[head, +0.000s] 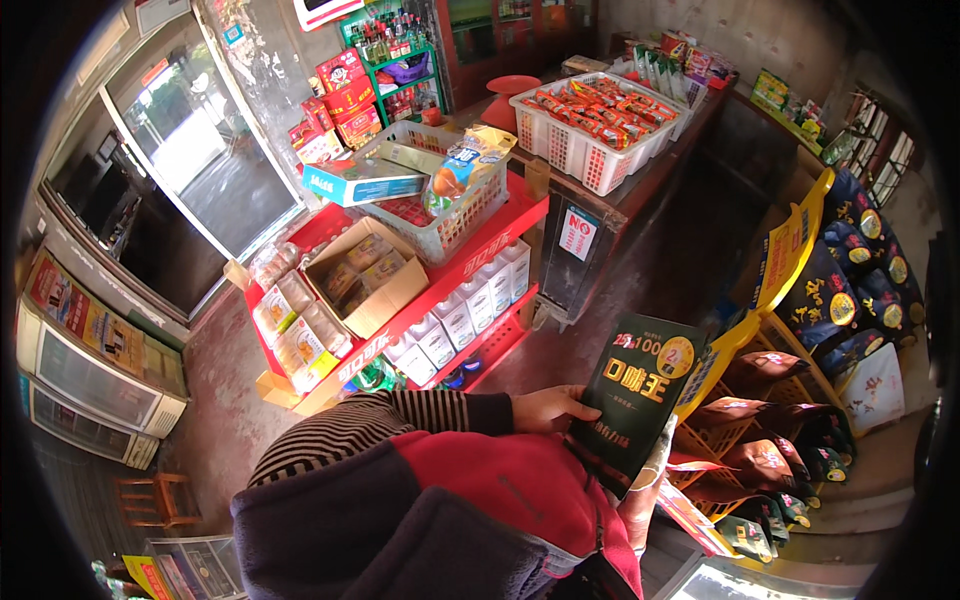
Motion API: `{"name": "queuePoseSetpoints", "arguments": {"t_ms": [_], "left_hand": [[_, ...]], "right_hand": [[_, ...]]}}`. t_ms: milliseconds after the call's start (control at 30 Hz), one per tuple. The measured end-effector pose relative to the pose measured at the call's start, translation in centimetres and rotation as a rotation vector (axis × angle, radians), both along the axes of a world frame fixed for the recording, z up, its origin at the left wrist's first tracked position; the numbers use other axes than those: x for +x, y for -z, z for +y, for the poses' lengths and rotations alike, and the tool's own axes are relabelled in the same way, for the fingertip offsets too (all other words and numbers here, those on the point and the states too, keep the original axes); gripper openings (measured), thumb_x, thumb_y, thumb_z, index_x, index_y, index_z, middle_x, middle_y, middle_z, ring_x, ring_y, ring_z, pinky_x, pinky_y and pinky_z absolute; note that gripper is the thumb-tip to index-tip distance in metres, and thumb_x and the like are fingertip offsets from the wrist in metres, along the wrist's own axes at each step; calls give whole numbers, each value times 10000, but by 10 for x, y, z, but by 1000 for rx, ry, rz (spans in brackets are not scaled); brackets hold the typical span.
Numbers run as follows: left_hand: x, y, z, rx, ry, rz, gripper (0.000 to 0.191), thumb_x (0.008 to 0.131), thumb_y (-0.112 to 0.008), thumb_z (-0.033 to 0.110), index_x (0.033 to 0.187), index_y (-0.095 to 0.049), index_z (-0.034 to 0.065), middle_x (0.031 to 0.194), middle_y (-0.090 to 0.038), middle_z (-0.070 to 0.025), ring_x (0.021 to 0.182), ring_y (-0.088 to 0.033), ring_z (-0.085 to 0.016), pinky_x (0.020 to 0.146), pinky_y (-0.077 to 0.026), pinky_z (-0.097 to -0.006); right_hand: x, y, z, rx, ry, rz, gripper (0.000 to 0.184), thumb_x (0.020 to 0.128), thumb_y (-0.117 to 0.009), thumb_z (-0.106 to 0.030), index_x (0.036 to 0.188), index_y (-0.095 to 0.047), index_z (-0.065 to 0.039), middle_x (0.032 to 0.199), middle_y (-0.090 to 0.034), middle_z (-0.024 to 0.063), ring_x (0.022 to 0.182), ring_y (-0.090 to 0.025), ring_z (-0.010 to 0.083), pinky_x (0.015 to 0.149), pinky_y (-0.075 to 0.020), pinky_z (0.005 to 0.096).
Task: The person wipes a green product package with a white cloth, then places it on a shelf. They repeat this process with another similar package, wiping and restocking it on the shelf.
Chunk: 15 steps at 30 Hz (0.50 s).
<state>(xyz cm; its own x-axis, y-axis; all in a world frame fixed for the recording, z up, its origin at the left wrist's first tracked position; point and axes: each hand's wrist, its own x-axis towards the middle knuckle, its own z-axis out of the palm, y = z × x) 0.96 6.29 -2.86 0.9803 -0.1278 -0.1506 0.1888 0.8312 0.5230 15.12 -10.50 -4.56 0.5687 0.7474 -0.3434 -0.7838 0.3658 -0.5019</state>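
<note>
A dark green packet with gold printing stands tilted in front of my chest. My left hand, in a striped sleeve, grips its left edge, the thumb lying on the front. Along the packet's lower right edge, in strong sunlight, my right hand is partly visible; its fingers are hidden, so its grip cannot be told. To the right, yellow crates hold brown and dark green packets. Dark blue packets fill the rack behind them.
A red shelf unit ahead carries a grey plastic basket, an open cardboard box and packaged food. Beyond it, a white crate of orange-wrapped snacks stands on a dark counter. Chest freezers and a wooden stool are at left.
</note>
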Motion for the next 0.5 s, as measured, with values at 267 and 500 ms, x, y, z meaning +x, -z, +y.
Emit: {"name": "queuePoseSetpoints", "arguments": {"t_ms": [267, 500], "left_hand": [[-2, -7, -2, 13, 12, 41, 356, 954, -559, 107, 1298, -526, 23, 1231, -629, -133, 1124, -615, -278, 950, -519, -490], [-6, -16, -3, -55, 35, 60, 356, 951, -568, 113, 1294, -531, 25, 1223, -632, -136, 1116, -618, -277, 958, -513, -489]], "right_hand": [[2, 1, -1, -5, 2, 22, 699, 844, -708, -170, 1435, -344, -80, 1308, -530, 83, 1162, -553, 242, 995, -468, 369], [2, 7, -5, -3, 9, 9, 705, 842, -710, -172, 1436, -342, -80, 1308, -530, 81, 1162, -553, 241, 994, -468, 369]]}}
